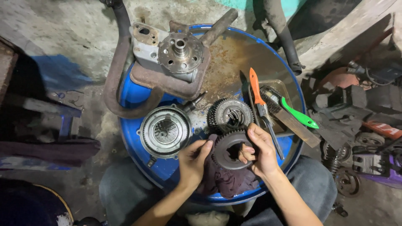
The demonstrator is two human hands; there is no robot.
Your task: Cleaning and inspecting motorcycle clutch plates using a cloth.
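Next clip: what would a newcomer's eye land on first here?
Both hands, left hand and right hand, hold a toothed gear ring over a dark rag at the near edge of a blue drum top. Behind lie a round clutch housing and an orange-handled screwdriver.

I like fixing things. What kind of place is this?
Probably a repair workshop: both hands hold a dark toothed metal gear over a rusty blue drum top, with an orange-handled screwdriver nearby.

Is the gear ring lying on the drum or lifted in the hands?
Lifted: both hands, left and right, grip the gear ring over a dark rag.
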